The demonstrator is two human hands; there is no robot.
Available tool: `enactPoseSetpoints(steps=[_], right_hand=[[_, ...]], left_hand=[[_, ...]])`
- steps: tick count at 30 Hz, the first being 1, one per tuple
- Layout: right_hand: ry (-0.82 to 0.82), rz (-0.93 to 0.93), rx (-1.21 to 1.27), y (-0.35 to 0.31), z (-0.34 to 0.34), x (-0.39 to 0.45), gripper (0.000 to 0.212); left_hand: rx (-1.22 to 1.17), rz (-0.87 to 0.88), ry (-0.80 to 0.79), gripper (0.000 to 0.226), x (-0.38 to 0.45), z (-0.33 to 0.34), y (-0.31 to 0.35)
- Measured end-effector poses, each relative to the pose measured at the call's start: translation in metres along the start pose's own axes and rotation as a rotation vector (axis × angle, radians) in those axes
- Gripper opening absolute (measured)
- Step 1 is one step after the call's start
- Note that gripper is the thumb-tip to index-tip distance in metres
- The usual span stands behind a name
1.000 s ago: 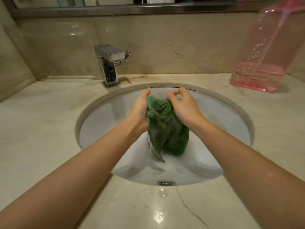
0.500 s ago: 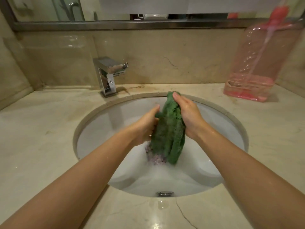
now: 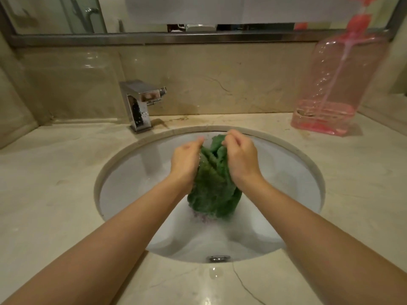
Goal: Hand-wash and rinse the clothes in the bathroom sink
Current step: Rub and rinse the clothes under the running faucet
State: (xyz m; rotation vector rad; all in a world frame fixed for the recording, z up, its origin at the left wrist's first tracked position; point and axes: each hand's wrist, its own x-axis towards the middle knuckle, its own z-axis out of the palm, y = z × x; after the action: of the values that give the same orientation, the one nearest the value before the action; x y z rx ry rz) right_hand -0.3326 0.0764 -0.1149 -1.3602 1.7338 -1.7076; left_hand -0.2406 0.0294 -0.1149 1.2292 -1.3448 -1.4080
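The scene is dim and warm, with a yellow-green cast over the marble counter point(image 3: 55, 194) and the back wall. Light seems to fall from above: small bright glints sit on the wet counter edge just in front of the sink point(image 3: 123, 183), and the chrome faucet point(image 3: 141, 106) shows hard highlights. Soft shadows lie inside the basin beneath the forearms. The left hand point(image 3: 187, 160) and right hand point(image 3: 241, 158) are slightly smeared by motion at the fingertips. Wide-angle distortion bends the mirror frame point(image 3: 198, 38) and stretches the pink bottle point(image 3: 339, 84) near the right edge. Fine detail is soft throughout.
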Motion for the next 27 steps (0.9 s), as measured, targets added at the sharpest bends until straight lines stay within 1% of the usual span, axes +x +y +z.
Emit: enactPoseSetpoints(steps=[2,3,4,5,6,7,8,10,11,13,14,15,17,18,21,22,24,25,27], right_hand=[[-0.035,-0.157,-0.002,-0.009,0.014,-0.019,0.029],[-0.001,-0.194,-0.034,-0.009,0.020,-0.020,0.031],[0.046,-0.198,-0.080,-0.006,0.023,-0.014,0.033],[0.084,-0.161,-0.135,-0.004,0.025,-0.007,0.036],[0.109,-0.108,-0.171,-0.002,0.024,-0.002,0.040],[0.117,-0.095,-0.173,-0.001,0.023,-0.002,0.042],[0.114,-0.138,-0.163,0.000,0.024,-0.005,0.041],[0.087,-0.245,-0.168,0.000,0.027,-0.015,0.036],[0.074,-0.251,-0.171,0.000,0.028,-0.015,0.035],[0.076,-0.152,-0.178,0.001,0.027,-0.007,0.038],[0.081,-0.115,-0.181,0.001,0.028,-0.005,0.038],[0.083,-0.129,-0.183,0.001,0.029,-0.006,0.037],[0.048,-0.220,-0.193,-0.001,0.034,-0.015,0.036],[0.033,-0.221,-0.193,-0.002,0.034,-0.016,0.037],[0.068,-0.074,-0.214,-0.001,0.026,-0.004,0.045],[0.075,-0.103,-0.223,0.000,0.026,-0.005,0.047],[0.031,-0.227,-0.238,-0.003,0.030,-0.017,0.043],[0.018,-0.241,-0.247,-0.002,0.031,-0.018,0.042],[0.056,-0.124,-0.279,0.002,0.026,-0.006,0.046]], left_hand=[[-0.104,0.019,-0.014,0.033,-0.003,0.004,-0.003],[-0.184,0.017,-0.051,0.035,-0.008,0.007,-0.003],[-0.230,0.017,-0.076,0.035,-0.011,0.010,-0.004],[-0.214,0.016,-0.088,0.033,-0.013,0.013,-0.004],[-0.160,0.017,-0.085,0.029,-0.016,0.014,-0.005],[-0.116,0.032,-0.073,0.027,-0.017,0.014,-0.004],[-0.119,0.046,-0.057,0.027,-0.017,0.012,-0.005],[-0.189,0.029,-0.087,0.030,-0.017,0.009,-0.003],[-0.234,-0.001,-0.107,0.031,-0.018,0.008,-0.003],[-0.286,-0.058,-0.104,0.031,-0.021,0.011,0.000],[-0.294,-0.058,-0.091,0.031,-0.020,0.011,0.001],[-0.303,-0.048,-0.085,0.033,-0.019,0.009,0.001],[-0.330,-0.037,-0.064,0.038,-0.016,0.006,0.000],[-0.331,-0.046,-0.058,0.039,-0.016,0.006,0.000],[-0.353,-0.122,-0.081,0.040,-0.018,0.008,-0.001],[-0.357,-0.123,-0.090,0.040,-0.018,0.008,-0.001],[-0.354,-0.108,-0.075,0.040,-0.016,0.006,0.000],[-0.372,-0.118,-0.083,0.041,-0.017,0.005,0.000],[-0.405,-0.186,-0.137,0.041,-0.022,0.006,0.000]])
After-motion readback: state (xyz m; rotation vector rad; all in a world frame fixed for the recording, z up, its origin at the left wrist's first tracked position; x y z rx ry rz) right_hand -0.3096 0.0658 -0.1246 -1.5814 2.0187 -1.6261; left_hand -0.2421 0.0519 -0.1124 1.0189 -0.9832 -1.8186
